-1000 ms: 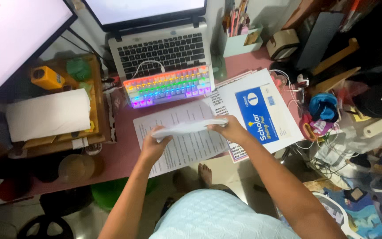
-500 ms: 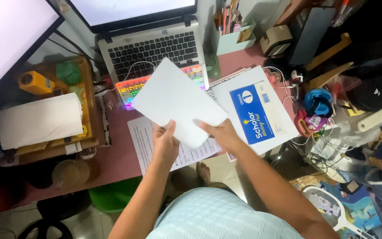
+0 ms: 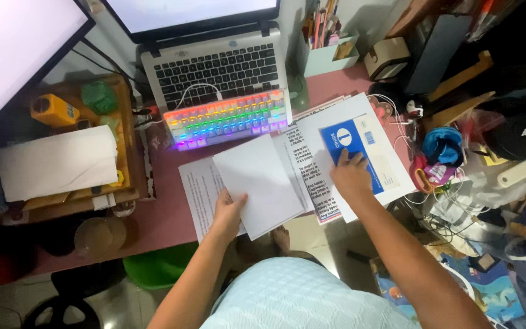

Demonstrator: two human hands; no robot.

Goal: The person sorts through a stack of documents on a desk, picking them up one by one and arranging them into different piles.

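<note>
My left hand (image 3: 228, 211) holds the near edge of a blank white sheet (image 3: 262, 181), which lies flat over a printed page (image 3: 197, 194) on the pink desk (image 3: 165, 219). My right hand (image 3: 349, 174) rests palm down on a white writing pad with a blue label (image 3: 360, 143), to the right of the sheet. More printed pages (image 3: 310, 176) lie between the sheet and the pad. A small keyboard lit in rainbow colours (image 3: 227, 118) sits just beyond the papers.
A silver laptop (image 3: 217, 64) and a large monitor (image 3: 13, 55) stand at the back. A wooden tray with a paper roll (image 3: 56, 161) is at left. A pen holder (image 3: 330, 52), cables, bags and a black cap (image 3: 522, 134) crowd the right side.
The white sheet, raised in both hands a moment ago, now lies flat on the desk. My right hand has let go of it and moved right onto the writing pad.
</note>
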